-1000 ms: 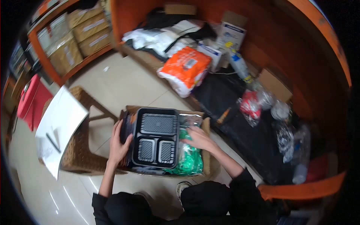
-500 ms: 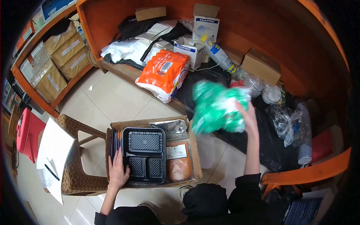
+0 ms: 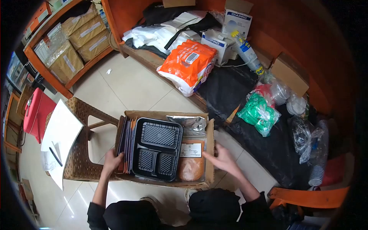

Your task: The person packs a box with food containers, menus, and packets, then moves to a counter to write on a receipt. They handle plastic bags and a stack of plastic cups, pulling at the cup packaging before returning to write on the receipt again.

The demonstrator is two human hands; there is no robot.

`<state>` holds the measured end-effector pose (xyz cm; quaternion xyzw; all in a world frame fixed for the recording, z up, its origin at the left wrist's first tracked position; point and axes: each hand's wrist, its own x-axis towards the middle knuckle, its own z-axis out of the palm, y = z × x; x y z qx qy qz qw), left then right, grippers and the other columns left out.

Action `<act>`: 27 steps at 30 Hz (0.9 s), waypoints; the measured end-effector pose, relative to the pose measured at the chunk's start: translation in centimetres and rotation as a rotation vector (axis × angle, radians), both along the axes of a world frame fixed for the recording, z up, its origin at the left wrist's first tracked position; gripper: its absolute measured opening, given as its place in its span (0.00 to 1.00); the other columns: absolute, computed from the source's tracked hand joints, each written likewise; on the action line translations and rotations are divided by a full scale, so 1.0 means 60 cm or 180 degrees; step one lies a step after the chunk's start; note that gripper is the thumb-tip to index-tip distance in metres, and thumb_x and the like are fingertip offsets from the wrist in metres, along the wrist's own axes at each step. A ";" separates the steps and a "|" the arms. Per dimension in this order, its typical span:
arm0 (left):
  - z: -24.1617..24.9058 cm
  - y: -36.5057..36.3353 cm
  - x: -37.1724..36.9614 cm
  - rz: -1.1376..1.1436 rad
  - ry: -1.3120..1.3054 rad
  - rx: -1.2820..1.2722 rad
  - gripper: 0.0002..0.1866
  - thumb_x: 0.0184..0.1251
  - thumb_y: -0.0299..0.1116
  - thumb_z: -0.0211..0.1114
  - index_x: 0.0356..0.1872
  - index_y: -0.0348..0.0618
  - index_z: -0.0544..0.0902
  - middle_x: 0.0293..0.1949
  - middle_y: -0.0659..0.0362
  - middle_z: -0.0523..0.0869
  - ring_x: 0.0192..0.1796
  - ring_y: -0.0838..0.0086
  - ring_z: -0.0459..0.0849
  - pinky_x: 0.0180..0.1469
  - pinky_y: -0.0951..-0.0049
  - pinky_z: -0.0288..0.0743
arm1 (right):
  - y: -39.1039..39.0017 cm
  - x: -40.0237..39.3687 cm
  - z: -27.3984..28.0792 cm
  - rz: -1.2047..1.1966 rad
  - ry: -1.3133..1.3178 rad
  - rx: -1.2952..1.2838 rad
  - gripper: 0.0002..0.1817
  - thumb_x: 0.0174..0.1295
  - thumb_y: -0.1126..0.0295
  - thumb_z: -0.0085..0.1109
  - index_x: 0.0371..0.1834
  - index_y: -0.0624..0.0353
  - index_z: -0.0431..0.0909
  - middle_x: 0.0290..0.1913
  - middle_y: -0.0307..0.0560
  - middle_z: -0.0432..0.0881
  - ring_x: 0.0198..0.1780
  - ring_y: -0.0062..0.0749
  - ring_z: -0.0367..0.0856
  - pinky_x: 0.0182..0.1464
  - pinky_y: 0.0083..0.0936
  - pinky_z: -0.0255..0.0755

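Note:
A cardboard box (image 3: 210, 165) holds a black three-compartment tray (image 3: 157, 149), a row of upright envelopes (image 3: 127, 145), a silver packet (image 3: 188, 122) and an orange-brown pack (image 3: 191, 168) with a white label (image 3: 191, 150). My left hand (image 3: 112, 162) grips the box's left wall, thumb over the edge. On the right wall is my right hand (image 3: 225, 159), its thumb over the rim and its fingers outside. The green plastic bundle (image 3: 260, 114) lies on the black covering (image 3: 222, 86), away from both hands.
A woven stool (image 3: 82, 168) with papers (image 3: 63, 134) and a pen stands at the left. Behind are an orange plastic pack (image 3: 190, 63), DIAPRO boxes (image 3: 237, 23), a bottle (image 3: 249, 55) and stacked cups (image 3: 319, 165). An orange wooden piece (image 3: 306, 197) juts in at lower right.
My right hand has let go of the green bundle, which now lies on the black covering, and has come to the box's right wall. My left hand has shifted to the left wall; the view has moved.

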<state>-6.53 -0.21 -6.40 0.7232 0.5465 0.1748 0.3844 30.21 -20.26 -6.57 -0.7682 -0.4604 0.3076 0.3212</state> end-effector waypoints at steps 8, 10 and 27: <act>-0.044 -0.033 -0.040 -0.0311 0.1330 0.0172 0.21 0.58 0.41 0.60 0.30 0.24 0.74 0.32 0.35 0.77 0.38 0.45 0.76 0.41 0.56 0.71 | 0.011 0.010 -0.012 -0.0266 -0.0250 -0.0443 0.15 0.54 0.68 0.51 0.39 0.70 0.74 0.32 0.66 0.78 0.39 0.56 0.77 0.41 0.42 0.68; 0.002 -0.101 -0.051 -0.0230 0.0565 -0.0138 0.17 0.56 0.38 0.62 0.30 0.27 0.77 0.30 0.36 0.78 0.37 0.48 0.78 0.39 0.57 0.71 | 0.012 0.023 -0.019 -0.0224 -0.0410 -0.0242 0.12 0.52 0.71 0.54 0.36 0.68 0.76 0.28 0.64 0.78 0.34 0.52 0.80 0.34 0.40 0.68; 0.359 -0.158 0.101 0.0805 -0.0637 -0.1203 0.11 0.61 0.24 0.56 0.41 0.26 0.72 0.34 0.50 0.81 0.35 0.68 0.83 0.37 0.71 0.80 | 0.159 0.210 0.448 0.0806 -0.0923 0.0284 0.09 0.44 0.75 0.57 0.27 0.68 0.80 0.22 0.44 0.80 0.25 0.20 0.75 0.28 0.26 0.70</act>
